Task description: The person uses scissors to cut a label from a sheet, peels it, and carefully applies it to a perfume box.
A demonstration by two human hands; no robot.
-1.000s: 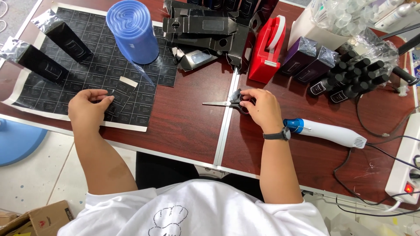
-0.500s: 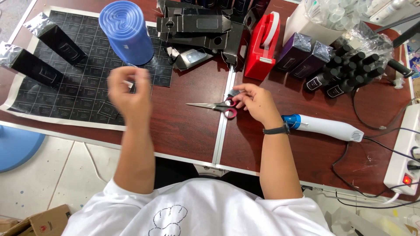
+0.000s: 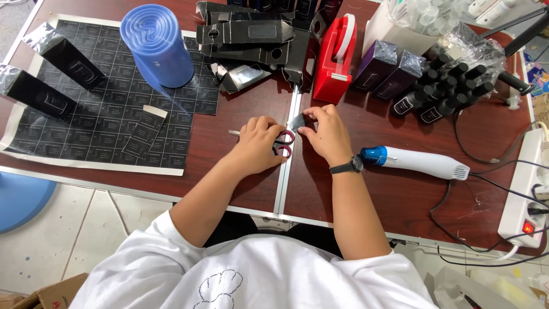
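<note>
Scissors (image 3: 282,143) blades mostly hidden under left hand (image 3: 260,146).

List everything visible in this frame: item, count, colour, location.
scissors: one, dark red handles, table centre, in left hand
small dark piece: one, pinched by right hand
film roll: one, blue, far left
label sheet: one, black, left
tall boxes: two, black, on the sheet
tape dispenser: one, red, far centre
heat gun: one, white and blue, right
power strip: one, white, right edge
left hand: on scissors
right hand: wristwatch
</note>
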